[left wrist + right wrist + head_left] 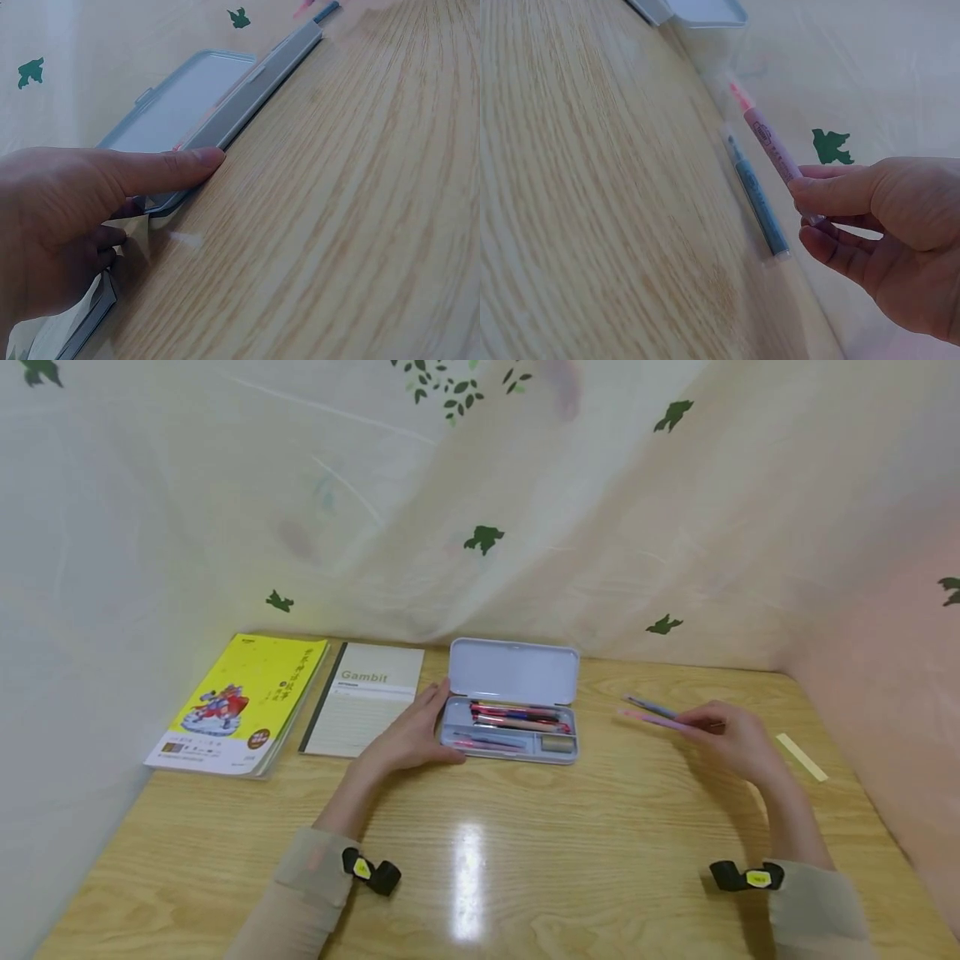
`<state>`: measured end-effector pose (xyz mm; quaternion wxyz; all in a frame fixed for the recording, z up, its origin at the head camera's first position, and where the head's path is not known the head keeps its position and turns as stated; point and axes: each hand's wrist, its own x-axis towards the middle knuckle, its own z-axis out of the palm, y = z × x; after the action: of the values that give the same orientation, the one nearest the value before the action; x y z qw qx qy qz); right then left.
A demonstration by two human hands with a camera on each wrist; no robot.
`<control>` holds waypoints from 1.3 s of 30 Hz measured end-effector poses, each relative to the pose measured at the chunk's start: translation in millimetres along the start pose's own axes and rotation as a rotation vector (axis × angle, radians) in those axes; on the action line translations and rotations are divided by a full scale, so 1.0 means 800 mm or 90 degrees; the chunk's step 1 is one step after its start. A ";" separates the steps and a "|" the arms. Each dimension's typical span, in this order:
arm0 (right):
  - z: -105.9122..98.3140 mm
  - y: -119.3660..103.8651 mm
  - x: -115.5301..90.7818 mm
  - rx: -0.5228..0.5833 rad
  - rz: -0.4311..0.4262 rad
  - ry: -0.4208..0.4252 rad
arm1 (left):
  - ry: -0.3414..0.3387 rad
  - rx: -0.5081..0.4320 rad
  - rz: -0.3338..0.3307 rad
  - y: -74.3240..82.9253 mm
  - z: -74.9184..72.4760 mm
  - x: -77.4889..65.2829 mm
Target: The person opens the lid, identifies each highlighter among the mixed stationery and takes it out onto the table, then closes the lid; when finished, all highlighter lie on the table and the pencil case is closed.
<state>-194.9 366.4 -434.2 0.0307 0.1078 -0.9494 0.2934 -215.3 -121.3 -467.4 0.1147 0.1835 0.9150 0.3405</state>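
Observation:
An open light-blue pencil case (pixel 558 758) stands on the table with its lid raised, and several pens (pixel 517 714) lie inside. My left hand (pixel 405 733) grips its left end, the thumb (pixel 180 169) along the front wall and the other fingers around the side. Right of the case, my right hand (pixel 731 739) pinches a pink highlighter (pixel 774 150) by its rear end between thumb and fingers, tip pointing toward the case. A blue highlighter (pixel 759 206) lies on the table just beside it. In the case's front right compartment sits a small greyish block (pixel 557 743).
A yellow book (pixel 243 685) and a Gambit notebook (pixel 367 714) lie left of the case. At the far right is a pale yellow strip (pixel 801 757). A light curtain (pixel 525 602) with green bird prints hangs behind the wooden table (pixel 570 852).

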 end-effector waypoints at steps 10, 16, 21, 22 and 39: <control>-0.001 0.005 -0.001 -0.028 0.029 -0.011 | -0.001 -0.006 0.003 0.001 -0.001 -0.001; 0.003 0.007 0.001 -0.047 0.043 -0.021 | -0.001 0.000 0.002 0.002 -0.002 0.000; 0.010 0.007 0.006 -0.049 0.049 -0.035 | -0.001 0.003 0.002 0.002 -0.003 -0.001; 0.012 0.008 0.006 -0.049 0.051 -0.038 | 0.000 0.003 0.004 0.002 -0.003 -0.001; 0.017 0.005 0.009 -0.055 0.078 -0.058 | -0.001 0.002 -0.005 0.000 -0.002 -0.001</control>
<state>-202.7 360.5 -446.8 -0.0257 0.0613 -0.9664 0.2484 -215.3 -122.8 -466.3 0.1167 0.1803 0.9162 0.3383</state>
